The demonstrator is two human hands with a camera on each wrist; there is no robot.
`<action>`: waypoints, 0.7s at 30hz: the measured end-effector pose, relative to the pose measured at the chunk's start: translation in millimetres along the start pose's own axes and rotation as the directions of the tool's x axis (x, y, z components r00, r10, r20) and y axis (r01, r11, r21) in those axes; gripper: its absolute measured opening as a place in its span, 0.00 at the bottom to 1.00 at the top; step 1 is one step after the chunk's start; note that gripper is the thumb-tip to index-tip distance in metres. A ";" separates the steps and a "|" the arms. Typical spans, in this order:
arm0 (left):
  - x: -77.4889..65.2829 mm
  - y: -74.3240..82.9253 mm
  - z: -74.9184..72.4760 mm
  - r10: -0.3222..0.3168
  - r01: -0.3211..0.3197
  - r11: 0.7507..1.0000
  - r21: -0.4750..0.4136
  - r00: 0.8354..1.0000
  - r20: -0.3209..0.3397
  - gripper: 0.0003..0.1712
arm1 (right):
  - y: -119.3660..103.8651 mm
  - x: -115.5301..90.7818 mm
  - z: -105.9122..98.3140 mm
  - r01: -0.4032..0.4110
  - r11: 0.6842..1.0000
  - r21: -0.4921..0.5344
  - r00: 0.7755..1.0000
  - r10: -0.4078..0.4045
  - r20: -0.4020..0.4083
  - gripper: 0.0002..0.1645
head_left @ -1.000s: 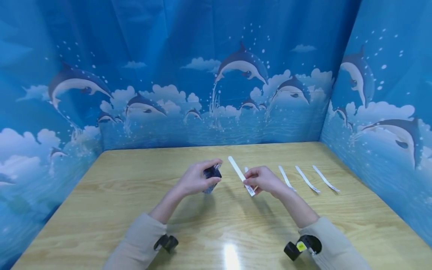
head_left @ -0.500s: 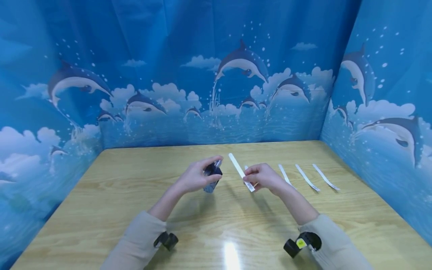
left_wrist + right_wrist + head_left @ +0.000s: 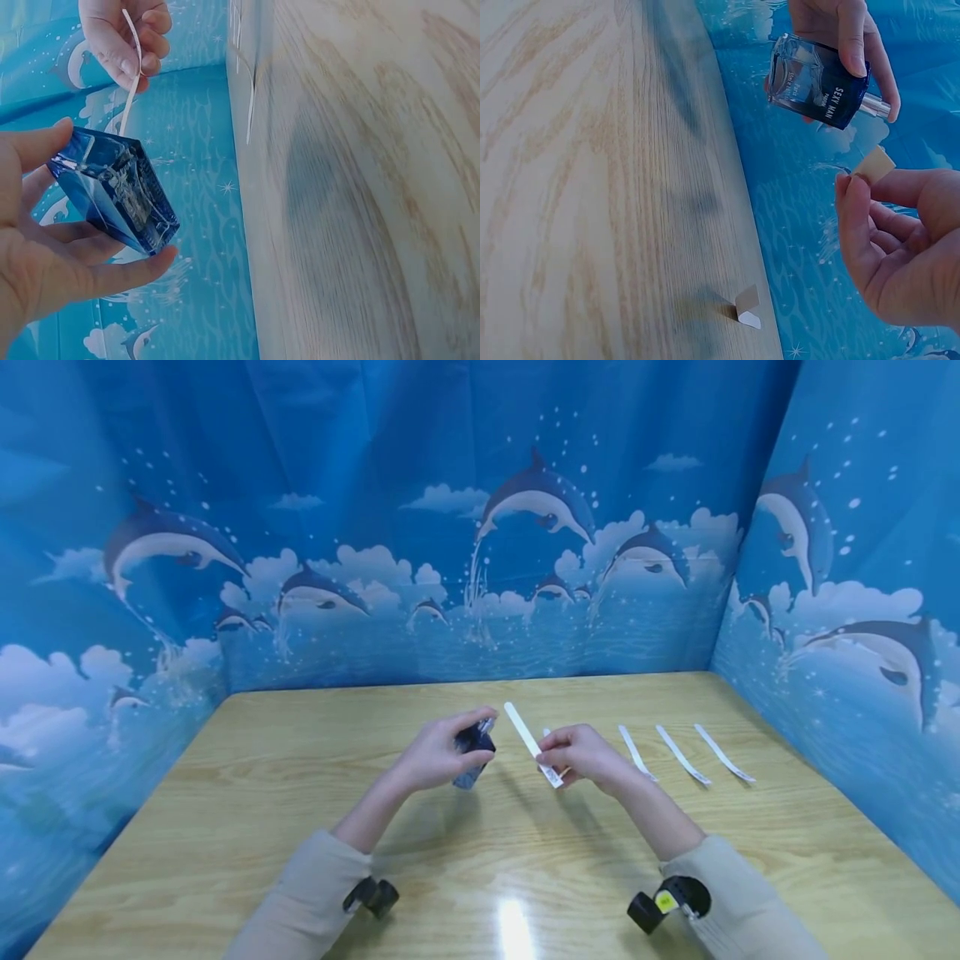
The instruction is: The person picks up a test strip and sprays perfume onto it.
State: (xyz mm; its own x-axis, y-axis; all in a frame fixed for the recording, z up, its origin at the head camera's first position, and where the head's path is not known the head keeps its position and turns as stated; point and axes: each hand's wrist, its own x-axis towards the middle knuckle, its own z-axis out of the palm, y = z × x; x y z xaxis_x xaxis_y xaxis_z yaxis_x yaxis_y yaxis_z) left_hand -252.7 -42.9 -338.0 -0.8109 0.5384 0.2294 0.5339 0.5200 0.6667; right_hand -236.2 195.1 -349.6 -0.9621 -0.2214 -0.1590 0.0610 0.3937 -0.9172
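Note:
My left hand (image 3: 431,758) holds a blue glass perfume bottle (image 3: 120,191) above the table, its thumb and fingers curled round it. In the right wrist view a fingertip lies on the silver spray nozzle (image 3: 875,106), and white lettering shows on the glass. Between thumb and fingers, my right hand (image 3: 588,760) pinches a white paper test strip (image 3: 521,725) near its printed lower end. The strip slants up and away toward the bottle's side, with a small gap between the two. Another strip (image 3: 547,732) lies on the table, mostly hidden behind the right hand.
To the right, three more white strips (image 3: 682,757) lie spaced apart on the wooden table (image 3: 225,827). A blue dolphin-print curtain (image 3: 360,527) stands along the table's back and right sides. Each wrist wears a small black camera (image 3: 372,897).
Both hands keep nearly the same place and grip. The held strip has shifted slightly to the left, and the left index finger sits a little higher over the nozzle than at first.

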 end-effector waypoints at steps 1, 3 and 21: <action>0.3 0.2 0.4 0.004 -0.004 1.000 0.005 1.000 -0.003 0.32 | 0.1 0.1 0.2 0.003 1.000 -0.004 1.000 -0.003 -0.001 0.15; 0.9 0.3 1.1 0.004 -0.004 1.000 0.014 1.000 -0.012 0.32 | 0.3 -0.1 0.5 0.008 1.000 -0.007 1.000 -0.008 -0.003 0.16; 1.1 3.4 7.7 0.018 -0.017 0.999 0.050 1.000 -0.020 0.31 | 2.7 -0.5 1.9 -0.001 1.000 -0.011 1.000 0.001 -0.010 0.13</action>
State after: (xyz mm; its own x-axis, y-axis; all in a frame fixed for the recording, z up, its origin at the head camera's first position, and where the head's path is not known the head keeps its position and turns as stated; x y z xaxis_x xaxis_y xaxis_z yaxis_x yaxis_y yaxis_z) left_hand -249.9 -35.4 -340.9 -0.8057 0.5345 0.2555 0.5591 0.5434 0.6262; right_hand -235.0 194.6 -352.6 -0.9646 -0.2124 -0.1561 0.0588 0.4040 -0.9128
